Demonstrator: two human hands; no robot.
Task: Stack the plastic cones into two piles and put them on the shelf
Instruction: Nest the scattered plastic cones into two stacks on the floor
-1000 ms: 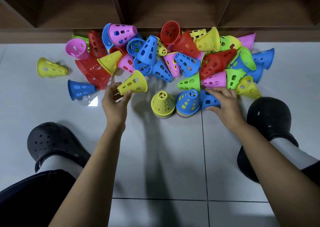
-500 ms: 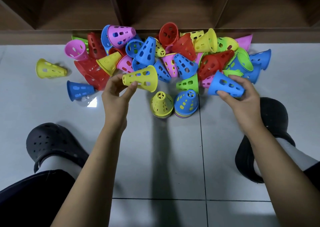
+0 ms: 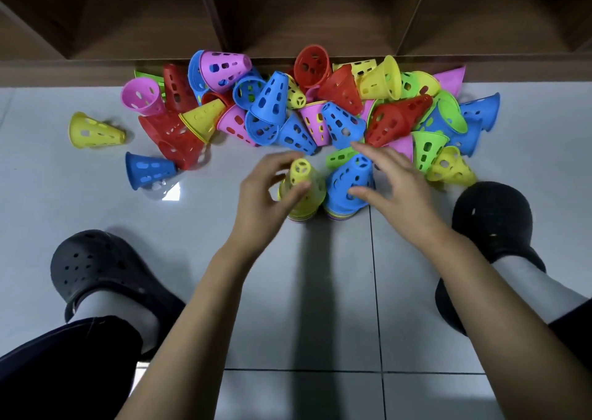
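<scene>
Gripping anything, that left hand (image 3: 266, 195)?

Yes. From my desk I see its thumb and curled fingers round the yellow cone (image 3: 302, 176), which stands upright atop the left pile (image 3: 299, 216) on the floor (image 3: 288, 291), between the person's feet. The pile's lower cones show only as thin coloured rims, so I cannot count them.

And the right hand (image 3: 397, 189)?

Its fingers (image 3: 368, 150) are spread wide over the blue cone (image 3: 349, 179) topping the right pile (image 3: 341, 214), just beside the left one. The thumb lies against the cone's side. The hand is blurred, and I cannot tell whether the fingers touch.

The rest?

The loose heap (image 3: 275, 109) lies along the floor's far edge, against the base of the shelf (image 3: 288, 19), with many cones buried under others. A green cone (image 3: 341, 157) is half hidden behind the right pile. A stray yellow cone (image 3: 93, 131) and a stray blue cone (image 3: 147, 170) lie on their sides toward the left edge. The shelf's compartments are dark and cut off at the top.
</scene>
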